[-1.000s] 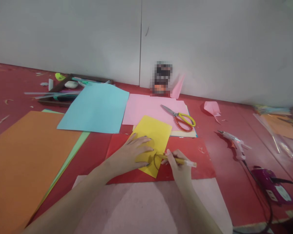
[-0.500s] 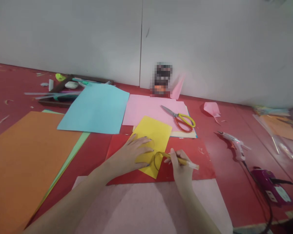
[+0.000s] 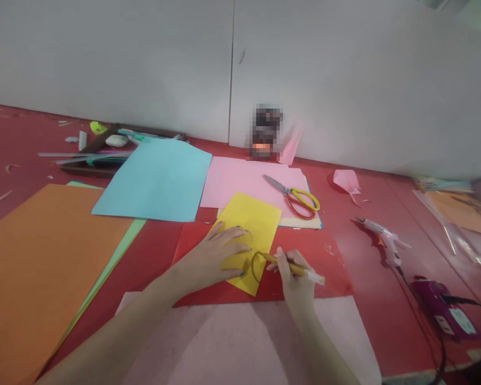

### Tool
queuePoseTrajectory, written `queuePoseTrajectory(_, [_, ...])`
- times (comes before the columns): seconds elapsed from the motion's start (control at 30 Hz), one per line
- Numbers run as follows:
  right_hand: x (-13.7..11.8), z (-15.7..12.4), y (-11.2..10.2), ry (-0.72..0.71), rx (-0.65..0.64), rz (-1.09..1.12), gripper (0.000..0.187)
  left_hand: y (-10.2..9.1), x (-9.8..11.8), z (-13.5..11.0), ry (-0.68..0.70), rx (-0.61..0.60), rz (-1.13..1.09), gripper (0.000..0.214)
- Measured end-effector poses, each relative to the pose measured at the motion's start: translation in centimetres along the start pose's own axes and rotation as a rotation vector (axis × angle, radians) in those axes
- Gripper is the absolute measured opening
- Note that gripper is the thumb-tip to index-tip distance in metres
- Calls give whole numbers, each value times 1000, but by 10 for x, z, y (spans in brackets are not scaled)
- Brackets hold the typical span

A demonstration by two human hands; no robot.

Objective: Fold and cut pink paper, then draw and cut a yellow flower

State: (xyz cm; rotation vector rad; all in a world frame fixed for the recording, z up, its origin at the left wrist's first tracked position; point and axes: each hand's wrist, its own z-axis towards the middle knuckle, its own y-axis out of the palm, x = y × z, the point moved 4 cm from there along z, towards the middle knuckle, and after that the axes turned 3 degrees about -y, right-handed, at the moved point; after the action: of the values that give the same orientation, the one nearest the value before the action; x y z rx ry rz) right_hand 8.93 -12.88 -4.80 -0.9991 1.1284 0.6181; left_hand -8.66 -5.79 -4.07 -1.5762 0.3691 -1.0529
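Observation:
A sheet of yellow paper (image 3: 253,219) lies at a slant over a red sheet (image 3: 320,267). My left hand (image 3: 214,254) rests flat on the yellow paper with its fingers spread. My right hand (image 3: 294,278) grips a yellow pen (image 3: 296,268) with a clear end. The pen's tip is at the right part of the yellow paper, where a curved dark line shows near the edge. Beyond the yellow paper, scissors (image 3: 294,196) with one yellow and one red handle lie on pink paper (image 3: 244,179).
Blue paper (image 3: 156,182) and orange paper (image 3: 44,267) lie to the left, before a dark tray (image 3: 92,170) of tools. To the right are a glue gun (image 3: 387,240), a purple power socket box (image 3: 444,307) with cords, and a pink paper piece (image 3: 347,181). A wall stands behind.
The pen has shifted very slightly left and down along the curved line, its tip still at the yellow paper. My left hand stays in place on the sheet.

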Motion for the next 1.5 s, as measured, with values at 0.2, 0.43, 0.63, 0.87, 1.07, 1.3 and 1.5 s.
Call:
queuePoseTrajectory(0.2, [-2, -2, -1, -36, 71, -71, 31, 1, -1, 0, -13, -17, -4, 37])
queuePoseTrajectory(0.43, [-5, -4, 1, -124, 36, -42, 30, 4, -3, -1, 0, -4, 0, 40])
queuePoseTrajectory(0.63, [-3, -5, -1, -160, 163, -78, 31, 1, -1, 0, -10, -23, 5, 37])
queuePoseTrajectory(0.87, [-3, -6, 2, -224, 59, -64, 28, 4, -3, 0, -11, -6, -1, 37])
queuePoseTrajectory(1.07, [-7, -6, -3, -204, 180, -121, 32, 2, -2, 0, -23, -30, -10, 37])
queuePoseTrajectory(1.3, [-10, -7, 0, -271, 145, -131, 30, 1, -1, 1, -22, -17, -7, 38])
queuePoseTrajectory(1.5, [-7, -7, -4, -236, 238, -145, 31, 1, -1, 0, 1, 1, -21, 38])
